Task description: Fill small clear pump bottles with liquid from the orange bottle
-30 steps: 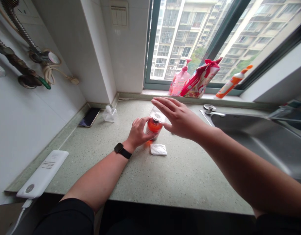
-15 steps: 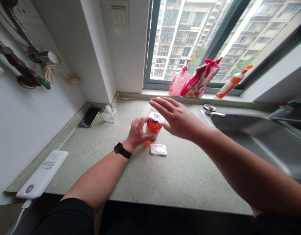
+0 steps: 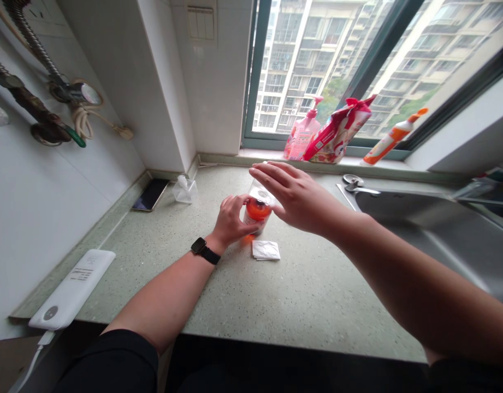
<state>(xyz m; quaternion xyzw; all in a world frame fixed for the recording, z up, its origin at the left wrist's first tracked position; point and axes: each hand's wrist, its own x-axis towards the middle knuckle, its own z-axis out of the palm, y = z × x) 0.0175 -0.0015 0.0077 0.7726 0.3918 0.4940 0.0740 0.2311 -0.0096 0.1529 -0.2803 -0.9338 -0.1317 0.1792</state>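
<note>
On the counter, my left hand [image 3: 231,219] is wrapped round the side of a clear bottle [image 3: 257,212] holding orange-red liquid. Above the liquid the bottle looks clear, with a pale round patch. My right hand [image 3: 290,192] lies flat over its top, fingers stretched out and thumb pointing down beside it. The palm hides the very top, so I cannot tell what is under it. Just in front of the bottle is a folded white tissue [image 3: 266,250]. A black watch sits on my left wrist.
A small clear pump container [image 3: 184,189] and a phone [image 3: 151,194] are at the back left. A white power bank [image 3: 73,289] with a cable lies at the left edge. The steel sink [image 3: 402,229] is right; a pink pump bottle [image 3: 301,136] stands on the sill.
Both hands keep the same pose on the bottle. The view has shifted very slightly, so the background sits a little further right.
</note>
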